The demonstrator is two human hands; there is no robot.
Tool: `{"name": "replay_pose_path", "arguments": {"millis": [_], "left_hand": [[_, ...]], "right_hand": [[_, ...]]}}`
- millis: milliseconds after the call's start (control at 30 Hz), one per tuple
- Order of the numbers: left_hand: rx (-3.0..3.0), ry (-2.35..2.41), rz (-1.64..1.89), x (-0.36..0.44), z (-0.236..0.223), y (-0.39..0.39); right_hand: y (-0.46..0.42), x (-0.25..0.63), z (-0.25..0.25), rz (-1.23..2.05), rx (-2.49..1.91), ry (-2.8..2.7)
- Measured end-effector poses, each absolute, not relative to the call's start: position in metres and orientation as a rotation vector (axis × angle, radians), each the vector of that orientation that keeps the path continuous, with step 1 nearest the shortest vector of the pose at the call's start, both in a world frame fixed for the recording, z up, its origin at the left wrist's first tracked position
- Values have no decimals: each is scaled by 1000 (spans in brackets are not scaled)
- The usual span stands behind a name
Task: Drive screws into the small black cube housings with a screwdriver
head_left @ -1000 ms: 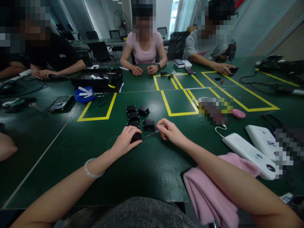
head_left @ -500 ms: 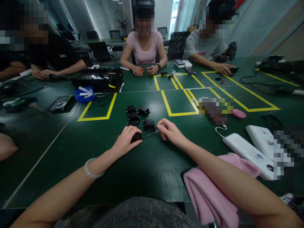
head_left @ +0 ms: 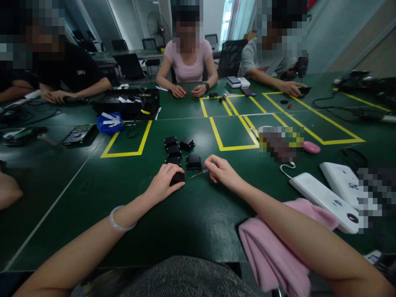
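My left hand [head_left: 162,185] is closed around a small black box [head_left: 178,178] that rests on the green table [head_left: 93,185]. My right hand [head_left: 223,172] pinches a thin screwdriver [head_left: 198,173] whose metal tip points left into the side of that box. Just beyond my hands lie several more small black boxes [head_left: 194,161], some in a short column [head_left: 173,150]. A pale bangle [head_left: 119,220] circles my left wrist.
A pink cloth [head_left: 269,255] lies under my right forearm, with white devices [head_left: 324,200] and a pink mouse [head_left: 311,147] to the right. Yellow tape rectangles [head_left: 232,132] mark the table. A blue tray [head_left: 109,123] and black case [head_left: 130,103] sit far left. Three people sit opposite.
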State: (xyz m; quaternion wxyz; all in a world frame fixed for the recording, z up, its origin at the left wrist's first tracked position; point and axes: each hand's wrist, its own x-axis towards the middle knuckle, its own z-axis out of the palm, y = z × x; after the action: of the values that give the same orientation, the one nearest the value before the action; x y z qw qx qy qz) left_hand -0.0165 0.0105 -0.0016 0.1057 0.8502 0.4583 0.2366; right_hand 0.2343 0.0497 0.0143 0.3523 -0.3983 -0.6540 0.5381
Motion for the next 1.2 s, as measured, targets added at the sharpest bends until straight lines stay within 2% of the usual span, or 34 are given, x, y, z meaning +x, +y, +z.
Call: {"name": "replay_pose_path", "arguments": {"millis": [1200], "left_hand": [[2501, 1353, 697, -16, -1, 11]], "right_hand": [[50, 235, 16, 1439, -1001, -1671]]}}
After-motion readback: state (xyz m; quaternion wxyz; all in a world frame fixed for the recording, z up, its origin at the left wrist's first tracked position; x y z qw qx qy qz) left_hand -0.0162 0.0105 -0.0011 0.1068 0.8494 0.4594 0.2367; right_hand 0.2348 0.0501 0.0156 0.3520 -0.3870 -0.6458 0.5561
